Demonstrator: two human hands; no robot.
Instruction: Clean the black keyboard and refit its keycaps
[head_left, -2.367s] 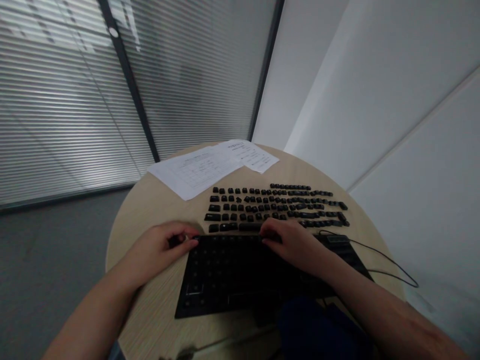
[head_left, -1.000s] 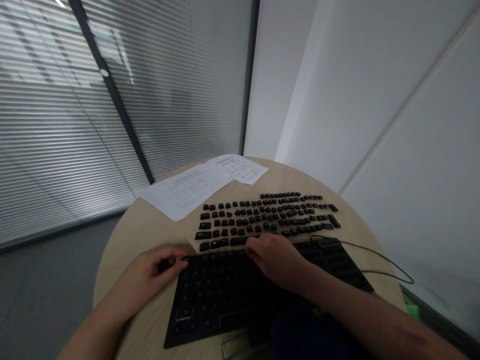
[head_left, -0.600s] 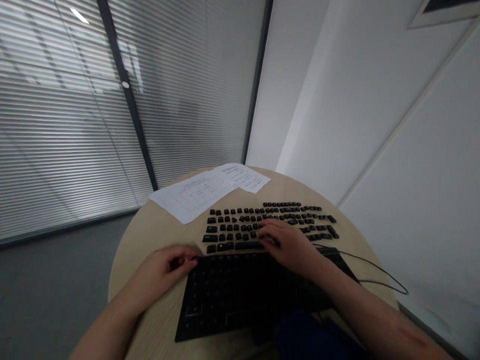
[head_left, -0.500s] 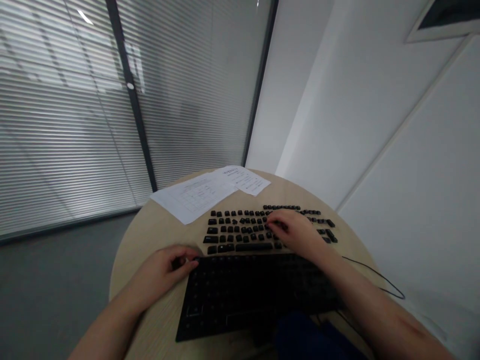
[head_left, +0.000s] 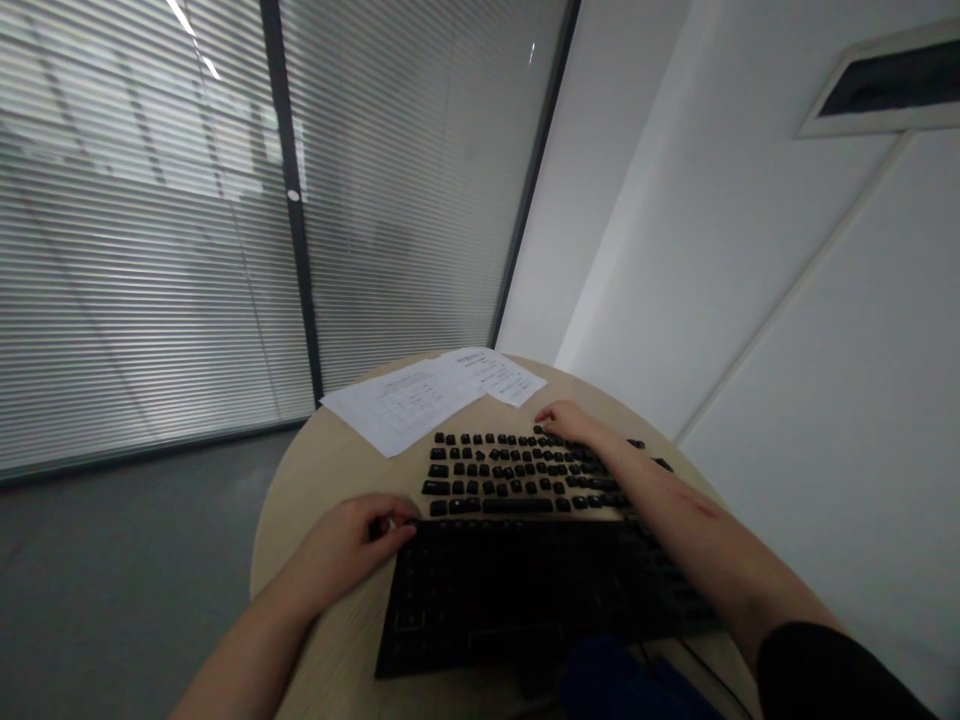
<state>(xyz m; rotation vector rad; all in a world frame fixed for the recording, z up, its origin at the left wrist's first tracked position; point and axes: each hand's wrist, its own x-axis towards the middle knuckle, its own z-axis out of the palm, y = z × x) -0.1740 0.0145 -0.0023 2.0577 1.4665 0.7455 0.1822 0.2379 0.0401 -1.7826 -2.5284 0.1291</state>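
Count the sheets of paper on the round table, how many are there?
2. The larger sheet lies at the far left edge of the table; the smaller sheet lies right of it, touching or overlapping its corner, beyond the loose keycaps. Others could hide underneath.

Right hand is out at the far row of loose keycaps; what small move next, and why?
Probably pinch one keycap from that row and lift it. The right hand lies with fingertips on the far row of loose keycaps, the left hand rests at the corner of the keyboard, whose sockets look bare.
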